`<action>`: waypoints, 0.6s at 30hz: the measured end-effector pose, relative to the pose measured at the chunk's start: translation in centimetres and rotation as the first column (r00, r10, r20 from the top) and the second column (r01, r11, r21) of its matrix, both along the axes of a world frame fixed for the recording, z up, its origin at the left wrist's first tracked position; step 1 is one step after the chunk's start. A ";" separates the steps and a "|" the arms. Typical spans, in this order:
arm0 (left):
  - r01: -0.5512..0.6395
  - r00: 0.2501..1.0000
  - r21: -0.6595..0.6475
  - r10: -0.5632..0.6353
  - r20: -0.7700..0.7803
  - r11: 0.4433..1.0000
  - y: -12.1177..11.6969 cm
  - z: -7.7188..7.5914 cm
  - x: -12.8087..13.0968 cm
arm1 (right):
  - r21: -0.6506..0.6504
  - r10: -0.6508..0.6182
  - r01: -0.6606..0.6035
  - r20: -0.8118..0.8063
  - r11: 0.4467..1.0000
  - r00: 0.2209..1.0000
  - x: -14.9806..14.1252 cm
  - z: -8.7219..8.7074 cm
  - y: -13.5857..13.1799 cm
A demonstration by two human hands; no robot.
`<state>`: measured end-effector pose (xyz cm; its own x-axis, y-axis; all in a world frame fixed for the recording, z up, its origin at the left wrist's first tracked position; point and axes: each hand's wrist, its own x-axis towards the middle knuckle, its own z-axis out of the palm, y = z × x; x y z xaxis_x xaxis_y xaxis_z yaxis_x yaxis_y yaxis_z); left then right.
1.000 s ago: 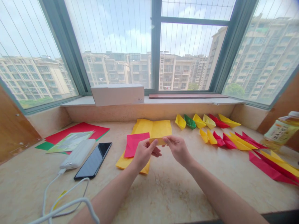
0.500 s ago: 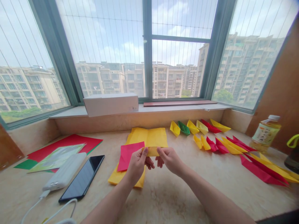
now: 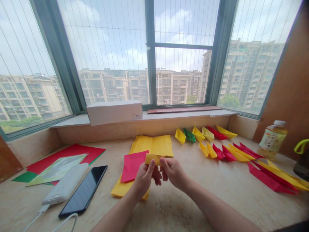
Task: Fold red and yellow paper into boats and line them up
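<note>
Fingers of the left hand [image 3: 144, 176] and the right hand [image 3: 175, 174] are pinched shut on a small yellow paper [image 3: 154, 158], with no big gap at the tips. The small yellow paper is up in front of the big yellow paper [image 3: 158, 145], with one hand at each side. Both thumbs show on the near side, and the other fingers curl in under it. The arms reach in from the bottom and lean toward each other, so the hands almost meet.

Half a second ago the thumbs were a bit more apart. Now they are closer, and more of the small yellow paper pokes up past the left thumb.

A pink paper [image 3: 131, 166] lies by the left hand, on top of yellow paper. Farther left are a black phone [image 3: 83, 190] and a white charger [image 3: 65, 184]. On the right sit lots of folded paper boats [image 3: 180, 136], then a bottle [image 3: 272, 141] with a white cap.
</note>
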<state>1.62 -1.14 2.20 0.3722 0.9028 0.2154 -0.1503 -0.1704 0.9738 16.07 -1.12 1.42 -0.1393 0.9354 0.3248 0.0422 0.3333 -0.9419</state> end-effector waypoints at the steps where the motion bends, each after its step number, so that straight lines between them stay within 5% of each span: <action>1: -0.033 0.999 0.023 0.033 -0.040 0.999 0.0 -0.1 0.0 | -0.005 0.023 -0.023 0.008 1.000 1.000 -0.1 0.1 -0.1; 8: 0.004 0.998 0.005 -0.004 -0.059 1.000 -0.5 0.1 0.0 | 0.042 0.060 -0.065 0.117 0.997 0.991 0.3 0.2 -0.1; 12: -0.108 0.994 0.028 0.109 -0.028 0.994 -0.1 -0.1 -0.3 | 0.071 0.097 -0.118 0.244 0.990 0.965 0.2 0.0 -0.5; 18: -0.140 0.962 0.155 0.171 -0.214 0.978 0.0 -0.4 -0.3 | 0.004 0.256 -0.260 0.160 0.966 0.953 0.1 0.7 -0.6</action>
